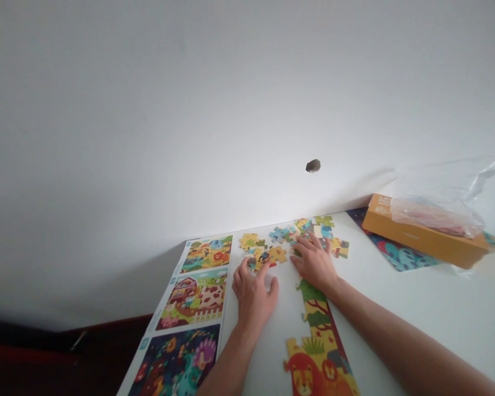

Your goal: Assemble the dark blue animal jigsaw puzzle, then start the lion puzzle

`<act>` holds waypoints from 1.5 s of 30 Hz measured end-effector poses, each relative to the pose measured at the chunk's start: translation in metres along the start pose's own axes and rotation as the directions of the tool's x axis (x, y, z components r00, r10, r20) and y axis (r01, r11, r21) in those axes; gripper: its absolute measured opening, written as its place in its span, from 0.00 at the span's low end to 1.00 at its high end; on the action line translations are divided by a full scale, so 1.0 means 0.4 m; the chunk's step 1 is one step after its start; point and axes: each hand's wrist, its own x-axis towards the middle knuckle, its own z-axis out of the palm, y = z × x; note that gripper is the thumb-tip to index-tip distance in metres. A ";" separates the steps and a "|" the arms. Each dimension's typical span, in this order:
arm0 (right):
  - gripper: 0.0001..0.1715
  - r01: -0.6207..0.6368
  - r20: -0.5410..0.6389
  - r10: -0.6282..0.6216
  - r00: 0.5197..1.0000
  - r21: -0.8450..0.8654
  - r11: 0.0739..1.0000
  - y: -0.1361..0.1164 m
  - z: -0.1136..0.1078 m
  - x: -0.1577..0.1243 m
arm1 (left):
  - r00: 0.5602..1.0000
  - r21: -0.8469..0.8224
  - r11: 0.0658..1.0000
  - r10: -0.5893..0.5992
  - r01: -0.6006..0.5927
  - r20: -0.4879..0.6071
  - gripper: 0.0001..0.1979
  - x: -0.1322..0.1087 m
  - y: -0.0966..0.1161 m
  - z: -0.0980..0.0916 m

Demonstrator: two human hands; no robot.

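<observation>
Loose jigsaw pieces (pixel 272 242) in yellow, blue and green lie in a scattered cluster on the white table (pixel 396 319). My left hand (pixel 253 294) rests with its fingers apart, the fingertips touching yellow pieces (pixel 264 257). My right hand (pixel 313 263) lies palm down just to the right, its spread fingers on the far pieces. Below both hands, a joined strip of jigsaw pieces (pixel 315 346) runs toward me, showing a tree and lions. Neither hand visibly lifts a piece.
A long picture sheet (pixel 193 300) with animal scenes lies along the table's left edge. At the far right are an orange box (pixel 421 236) under clear plastic (pixel 435 212) and a dark printed sheet (pixel 396 253). A white wall rises behind, with a small hole (pixel 312 165).
</observation>
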 end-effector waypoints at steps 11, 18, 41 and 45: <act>0.21 0.007 0.000 -0.007 1.000 -0.017 1.000 0.004 0.005 0.002 | 1.000 -0.003 1.000 -0.003 0.003 -0.002 0.19 -0.002 -0.001 0.003; 0.19 -0.014 -0.016 0.013 1.000 -0.026 1.000 0.003 0.002 0.004 | 1.000 -0.007 1.000 -0.018 0.018 0.001 0.20 -0.001 -0.001 0.005; 0.34 -0.135 -0.024 0.140 0.990 0.152 0.979 0.018 0.012 0.011 | 1.000 -0.019 1.000 -0.006 0.006 0.000 0.19 -0.001 -0.006 0.005; 0.36 -0.119 -0.050 0.125 0.991 0.120 0.986 0.014 0.012 0.009 | 1.000 -0.013 1.000 -0.013 0.013 -0.005 0.19 -0.001 -0.008 0.007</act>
